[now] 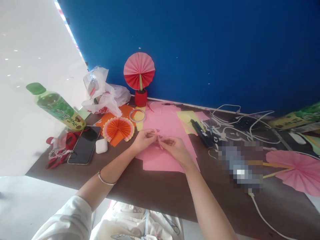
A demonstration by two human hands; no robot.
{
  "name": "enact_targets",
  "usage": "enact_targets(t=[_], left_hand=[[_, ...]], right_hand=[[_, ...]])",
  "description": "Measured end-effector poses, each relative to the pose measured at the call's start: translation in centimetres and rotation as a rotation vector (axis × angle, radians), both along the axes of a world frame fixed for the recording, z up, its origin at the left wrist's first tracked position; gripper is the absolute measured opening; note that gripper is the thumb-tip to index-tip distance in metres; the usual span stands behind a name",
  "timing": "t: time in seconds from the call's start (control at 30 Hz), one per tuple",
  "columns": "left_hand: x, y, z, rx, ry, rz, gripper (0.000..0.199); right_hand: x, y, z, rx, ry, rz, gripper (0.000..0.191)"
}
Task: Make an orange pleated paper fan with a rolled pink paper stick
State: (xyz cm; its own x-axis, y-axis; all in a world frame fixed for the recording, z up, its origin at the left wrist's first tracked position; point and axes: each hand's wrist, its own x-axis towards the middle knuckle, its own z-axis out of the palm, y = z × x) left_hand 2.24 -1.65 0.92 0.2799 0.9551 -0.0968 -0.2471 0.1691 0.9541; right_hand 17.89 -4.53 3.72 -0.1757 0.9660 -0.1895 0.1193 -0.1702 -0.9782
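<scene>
Between my two hands is a narrow folded strip of pink paper (158, 138), held above pink paper sheets (162, 163) on the dark table. My left hand (145, 140) pinches the strip near its upper end, fingers closed. Lower down, my right hand (173, 146) grips the same strip between thumb and fingers. An orange pleated paper fan (118, 129) with a pink and yellow rim lies left of my left hand, on orange paper (113, 141). Just beyond it rests a roll of tape (137, 115).
A pink and red fan (139, 68) stands in a red pot (141, 98) by the blue partition. Left are a bottle (58, 108), plastic bag (102, 96), phone (84, 145) and white case (101, 146). Right are white cables (240, 130), a black pen-like tool (201, 133) and a pink fan (300, 170).
</scene>
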Motion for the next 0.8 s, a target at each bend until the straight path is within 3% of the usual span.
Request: enact_targets(t=[0.1, 0.3, 0.53, 0.73, 0.8], left_hand=[[0.0, 0.0, 0.4, -0.018, -0.042, 0.016, 0.028], [-0.2, 0.0, 0.6, -0.023, -0.067, 0.018, 0.031], [-0.1, 0.0, 0.3, -0.069, -0.066, 0.035, 0.034], [-0.3, 0.2, 0.1, -0.131, -0.259, -0.044, 0.031], [-0.2, 0.1, 0.0, -0.115, -0.198, -0.027, 0.03]], right_hand=[[-0.1, 0.0, -0.5, 0.027, -0.018, -0.003, 0.031], [-0.2, 0.0, -0.8, 0.057, -0.162, 0.118, 0.031], [-0.3, 0.0, -1.4, 0.131, -0.196, 0.064, 0.032], [-0.4, 0.0, -1.3, 0.142, -0.197, -0.019, 0.033], [-0.6, -0.1, -1.4, 0.151, -0.175, -0.019, 0.032]])
